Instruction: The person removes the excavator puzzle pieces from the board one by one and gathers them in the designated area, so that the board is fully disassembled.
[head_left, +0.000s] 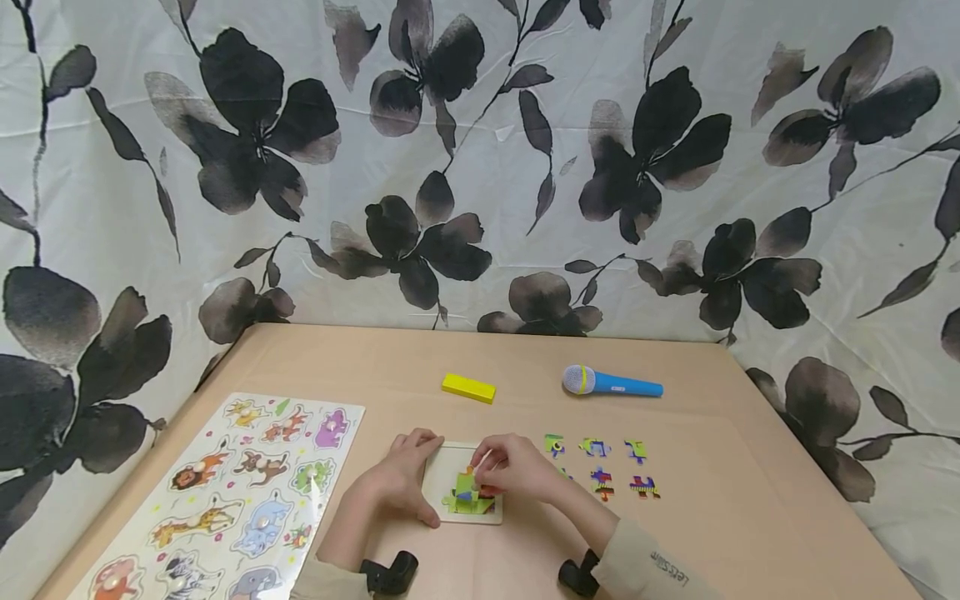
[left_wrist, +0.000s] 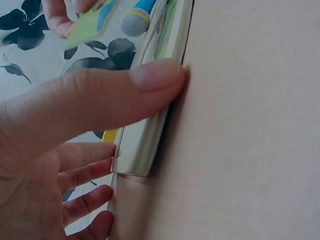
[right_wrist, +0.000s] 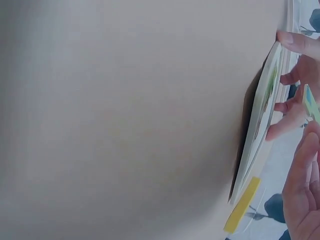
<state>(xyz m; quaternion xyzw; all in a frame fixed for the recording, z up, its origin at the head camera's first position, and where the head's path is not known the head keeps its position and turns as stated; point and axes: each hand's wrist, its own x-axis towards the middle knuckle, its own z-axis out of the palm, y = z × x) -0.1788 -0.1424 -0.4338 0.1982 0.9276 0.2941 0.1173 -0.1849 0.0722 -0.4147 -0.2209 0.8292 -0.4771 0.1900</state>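
Observation:
My left hand (head_left: 401, 475) holds the left side of a small white puzzle tray (head_left: 452, 454), its thumb on the near edge and fingertips at the far side. Several joined green puzzle pieces (head_left: 463, 503) lie in the tray's lower part. Above the tray's right side, my right hand (head_left: 516, 468) pinches a puzzle piece (right_wrist: 311, 104) between thumb and fingers. That piece, green with some blue, also shows tilted in the left wrist view (left_wrist: 90, 26). The right hand mostly hides it in the head view.
Several loose puzzle pieces (head_left: 602, 482) lie in two rows right of the tray. Behind it are a yellow block (head_left: 468, 388) and a blue toy microphone (head_left: 626, 384). A sheet of animal pictures (head_left: 225, 467) covers the table's left side. Flowered cloth (head_left: 525, 208) hangs behind the table.

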